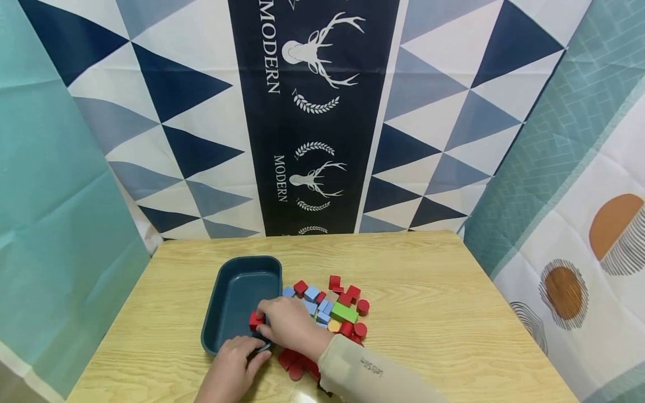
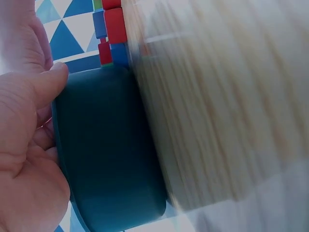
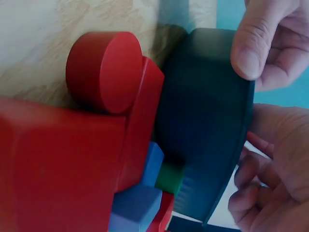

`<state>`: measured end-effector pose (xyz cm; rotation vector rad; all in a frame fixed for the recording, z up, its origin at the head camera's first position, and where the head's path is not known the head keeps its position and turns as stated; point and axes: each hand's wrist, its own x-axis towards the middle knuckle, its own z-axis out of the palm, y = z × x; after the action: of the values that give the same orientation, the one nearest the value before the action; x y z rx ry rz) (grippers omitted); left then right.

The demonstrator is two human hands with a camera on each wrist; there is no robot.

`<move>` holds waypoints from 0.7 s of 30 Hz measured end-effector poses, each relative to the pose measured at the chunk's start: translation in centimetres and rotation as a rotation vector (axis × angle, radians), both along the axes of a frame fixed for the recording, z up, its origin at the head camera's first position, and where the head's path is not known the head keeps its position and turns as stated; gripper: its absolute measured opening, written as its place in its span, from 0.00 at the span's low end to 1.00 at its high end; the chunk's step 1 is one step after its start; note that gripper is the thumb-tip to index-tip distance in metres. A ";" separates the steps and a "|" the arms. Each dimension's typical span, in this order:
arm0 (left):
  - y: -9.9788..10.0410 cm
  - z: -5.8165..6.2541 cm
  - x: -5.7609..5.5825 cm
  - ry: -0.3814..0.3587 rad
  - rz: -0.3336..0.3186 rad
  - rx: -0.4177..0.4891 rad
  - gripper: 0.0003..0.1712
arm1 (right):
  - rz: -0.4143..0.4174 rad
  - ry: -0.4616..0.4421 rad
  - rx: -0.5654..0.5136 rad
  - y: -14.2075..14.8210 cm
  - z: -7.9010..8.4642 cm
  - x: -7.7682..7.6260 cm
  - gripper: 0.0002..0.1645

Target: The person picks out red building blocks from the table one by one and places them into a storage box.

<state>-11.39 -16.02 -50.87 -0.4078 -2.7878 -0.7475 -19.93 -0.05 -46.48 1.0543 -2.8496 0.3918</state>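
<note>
A dark teal tray (image 1: 242,299) with rounded corners sits on the table, left of a heap of blocks. My left hand (image 1: 229,366) grips the tray's near rim, thumb on the outside wall in the left wrist view, fingers over the edge. Across the tray's right edge reaches my right hand (image 1: 289,322), pinching a red block (image 1: 255,321) over the inside of the tray. In the right wrist view, the right hand (image 3: 277,159) is beside the rim, below the left thumb (image 3: 248,60); the pinched block is mostly hidden there.
Right of the tray lie many wooden blocks: red cubes and cylinders (image 1: 363,307), blue blocks (image 1: 311,293), a green block (image 1: 345,312) and a yellow one (image 1: 334,326). Several red pieces (image 1: 296,369) lie below the right wrist. Patterned cloth (image 1: 201,112) hangs behind the wooden table (image 1: 428,313).
</note>
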 end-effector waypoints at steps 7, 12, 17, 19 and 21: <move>-0.2 -0.3 0.0 0.049 -0.014 0.018 0.05 | -0.047 0.004 0.091 -1.0 -0.3 0.2 0.07; -0.1 -0.3 0.1 0.050 0.000 0.018 0.06 | -0.067 0.011 0.155 -1.6 -0.3 0.3 0.03; 0.1 -0.3 0.1 0.051 0.018 0.012 0.06 | -0.104 -0.008 0.186 -1.9 -0.1 0.2 0.05; 0.2 -0.3 0.1 0.050 0.020 0.014 0.06 | -0.118 -0.019 0.194 -2.0 0.0 0.2 0.06; 0.2 -0.2 0.0 0.049 0.016 0.022 0.05 | -0.129 -0.020 0.198 -1.9 0.0 0.3 0.07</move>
<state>-11.35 -15.80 -51.11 -0.3937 -2.7317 -0.7529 -19.66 -1.96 -46.52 0.8907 -3.0023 0.1133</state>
